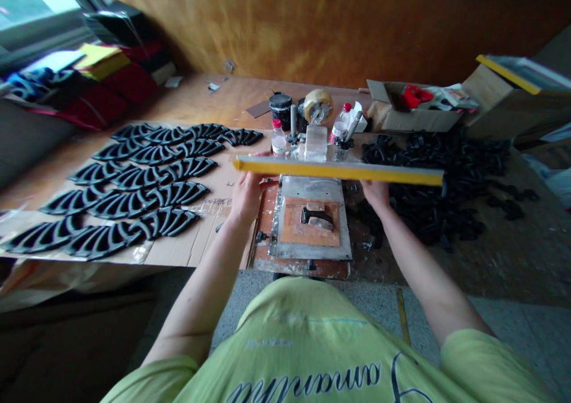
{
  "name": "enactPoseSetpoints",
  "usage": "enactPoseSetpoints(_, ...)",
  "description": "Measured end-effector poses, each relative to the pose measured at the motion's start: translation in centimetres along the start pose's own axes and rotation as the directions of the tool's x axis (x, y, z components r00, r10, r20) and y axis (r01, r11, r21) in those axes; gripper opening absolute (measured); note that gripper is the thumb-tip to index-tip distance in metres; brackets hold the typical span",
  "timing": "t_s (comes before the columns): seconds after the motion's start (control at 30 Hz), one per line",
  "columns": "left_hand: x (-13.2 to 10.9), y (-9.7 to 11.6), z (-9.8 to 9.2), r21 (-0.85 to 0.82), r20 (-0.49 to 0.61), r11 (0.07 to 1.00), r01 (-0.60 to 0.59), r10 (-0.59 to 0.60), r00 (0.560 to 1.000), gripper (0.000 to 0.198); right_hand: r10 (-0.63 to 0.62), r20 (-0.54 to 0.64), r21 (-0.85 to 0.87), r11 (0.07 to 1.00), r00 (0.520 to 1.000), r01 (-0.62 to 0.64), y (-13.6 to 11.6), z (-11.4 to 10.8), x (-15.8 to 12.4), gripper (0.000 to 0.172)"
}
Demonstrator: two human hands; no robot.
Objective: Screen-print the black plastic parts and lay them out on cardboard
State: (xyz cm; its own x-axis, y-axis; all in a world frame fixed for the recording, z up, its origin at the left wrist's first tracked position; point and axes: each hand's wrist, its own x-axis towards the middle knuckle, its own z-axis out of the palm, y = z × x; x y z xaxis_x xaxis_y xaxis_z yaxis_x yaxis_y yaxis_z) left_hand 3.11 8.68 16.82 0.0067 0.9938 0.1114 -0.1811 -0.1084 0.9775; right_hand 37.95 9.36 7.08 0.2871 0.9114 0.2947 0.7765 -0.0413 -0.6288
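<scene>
A flat yellow-edged frame (pixel 339 169), seen almost edge-on, is held level above the work fixture. My left hand (pixel 247 190) grips it near its left end, fingers partly hidden behind it. My right hand (pixel 375 192) is closed on its underside, right of the middle. Below the frame lies a metal plate (pixel 285 245) with a brown pad (pixel 292 236) on it. A curved black plastic part (pixel 317 217) sits on the pad. Behind the frame stand a clear block (pixel 316 143) and metal posts, partly covered by it.
Rows of black curved parts (pixel 147 203) lie on cardboard (pixel 178 248) at left. A heap of black parts (pixel 441 194) spreads at right. Bottles (pixel 278 138), a dark tub (pixel 280 110), a tape roll (pixel 318 105) and an open carton (pixel 419 121) stand behind.
</scene>
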Motion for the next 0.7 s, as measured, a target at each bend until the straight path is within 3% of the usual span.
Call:
enactPoseSetpoints(0.07, 2.0, 0.8, 0.8, -0.035, 0.032, 0.999, -0.008, 0.009, 0.999, 0.050, -0.030, 0.210, -0.072, 0.996, 0.977, 0.046, 0.0, 2.1, -3.7, 0.030)
enactPoseSetpoints(0.13, 2.7, 0.7, 1.3, -0.066, 0.003, 0.998, -0.005, 0.005, 1.000, 0.050, -0.119, 0.351, -0.161, 0.969, 0.929, 0.185, -1.3, 4.0, -7.1, 0.030)
enactPoseSetpoints(0.2, 1.5, -0.4, 1.7, -0.091, -0.075, 0.996, 0.014, -0.021, 0.997, 0.050, -0.149, 0.421, -0.265, 0.923, 0.895, 0.278, -3.2, 5.3, -9.4, 0.027)
enactPoseSetpoints(0.27, -1.8, -2.6, 2.1, -0.100, -0.069, 0.983, 0.155, -0.162, 0.984, 0.053, -0.094, 0.440, -0.345, 0.900, 0.893, 0.265, -5.2, 5.9, -10.8, 0.022)
enactPoseSetpoints(0.3, -3.8, -3.9, 2.4, -0.087, -0.008, 0.956, 0.282, -0.283, 0.959, 0.055, -0.060, 0.430, -0.366, 0.900, 0.901, 0.235, -6.2, 6.1, -11.4, 0.021)
enactPoseSetpoints(0.37, -8.1, -6.5, 2.9, -0.007, 0.208, 0.794, 0.608, -0.593, 0.778, 0.060, -0.064, 0.391, -0.350, 0.912, 0.918, 0.213, -8.3, 6.4, -12.8, 0.022)
enactPoseSetpoints(0.43, -11.4, -8.5, 3.1, -0.060, 0.248, 0.694, 0.718, -0.686, 0.684, 0.057, -0.217, 0.388, -0.236, 0.916, 0.896, 0.324, -10.0, 6.8, -14.4, 0.021)
enactPoseSetpoints(0.53, -12.8, -10.1, 1.6, -0.209, 0.107, 0.654, 0.727, -0.724, 0.682, 0.045, -0.479, 0.403, 0.029, 0.858, 0.780, 0.513, -10.8, 6.5, -15.6, 0.022)
enactPoseSetpoints(0.57, -12.5, -10.4, 0.3, -0.216, 0.038, 0.669, 0.711, -0.722, 0.691, 0.041, -0.467, 0.391, 0.068, 0.874, 0.794, 0.480, -10.2, 6.0, -15.2, 0.023)
enactPoseSetpoints(0.6, -12.0, -10.6, -1.5, -0.193, -0.043, 0.702, 0.686, -0.704, 0.708, 0.038, -0.384, 0.375, 0.062, 0.919, 0.844, 0.390, -9.1, 5.4, -14.5, 0.024)
enactPoseSetpoints(0.67, -10.8, -11.1, -5.8, -0.068, -0.202, 0.768, 0.637, -0.635, 0.745, 0.035, -0.050, 0.335, -0.051, 0.996, 0.941, 0.071, -5.7, 3.9, -12.2, 0.029)
enactPoseSetpoints(0.7, -10.4, -11.4, -8.3, 0.021, -0.285, 0.779, 0.627, -0.596, 0.750, 0.034, 0.131, 0.323, -0.131, 0.987, 0.937, -0.093, -3.7, 3.2, -10.9, 0.033)
